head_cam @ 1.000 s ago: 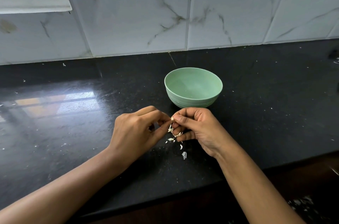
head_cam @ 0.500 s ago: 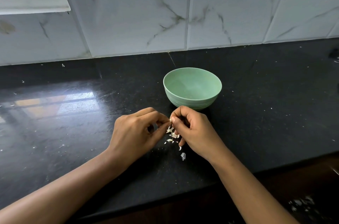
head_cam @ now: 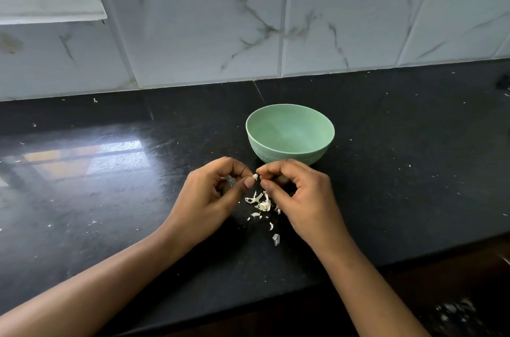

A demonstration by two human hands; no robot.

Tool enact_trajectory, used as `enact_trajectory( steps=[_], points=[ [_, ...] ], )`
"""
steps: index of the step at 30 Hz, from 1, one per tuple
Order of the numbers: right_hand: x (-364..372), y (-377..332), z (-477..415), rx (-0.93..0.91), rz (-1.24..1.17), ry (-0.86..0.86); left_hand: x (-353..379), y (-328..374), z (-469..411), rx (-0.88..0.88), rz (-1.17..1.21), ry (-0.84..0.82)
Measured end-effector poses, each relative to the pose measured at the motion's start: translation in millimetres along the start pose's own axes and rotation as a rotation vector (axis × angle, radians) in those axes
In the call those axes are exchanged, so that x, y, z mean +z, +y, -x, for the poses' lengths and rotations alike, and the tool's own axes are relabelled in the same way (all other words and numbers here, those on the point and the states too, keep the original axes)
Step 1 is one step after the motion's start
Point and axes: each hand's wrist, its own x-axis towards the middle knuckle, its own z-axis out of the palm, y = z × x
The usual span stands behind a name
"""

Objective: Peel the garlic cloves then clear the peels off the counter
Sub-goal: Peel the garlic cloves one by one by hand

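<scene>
- Left hand (head_cam: 212, 198): fingers curled, thumb and forefinger pinching the clove (head_cam: 255, 176);
- Right hand (head_cam: 300, 198): fingers curled, tips pinching the same clove, above peels (head_cam: 262, 204) on the counter (head_cam: 110, 198)

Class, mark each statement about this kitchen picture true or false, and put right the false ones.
1. The green bowl stands upright on the black counter. True.
2. The bowl is full of peeled cloves. False: nothing shows inside it.
3. Loose peels lie on the counter in front of the bowl. True.
4. The left hand lies flat on the counter. False: its fingers are curled, and together with the right hand it pinches a small white piece of garlic above the peels.
</scene>
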Motion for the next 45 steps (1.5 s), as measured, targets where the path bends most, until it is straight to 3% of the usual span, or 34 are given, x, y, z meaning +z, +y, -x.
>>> enact_trajectory(
  steps=[4, 19, 24, 35, 45],
  points=[
    [3, -4, 2, -0.196, 0.051, 0.059, -2, 5, 1, 0.004, 0.057, -0.01],
    [3, -12, 7, -0.384, 0.307, 0.173, -3, 1, 1, -0.086, 0.271, -0.018],
    [5, -15, 8, -0.456, 0.525, 0.214, -4, 2, -1, -0.111, 0.346, -0.006],
    [10, -18, 9, -0.403, 0.585, 0.213, -5, 7, 0, -0.084, 0.339, 0.029],
    [4, -13, 5, -0.37, 0.451, 0.046, -4, 7, 2, -0.087, 0.304, 0.028]
  ],
)
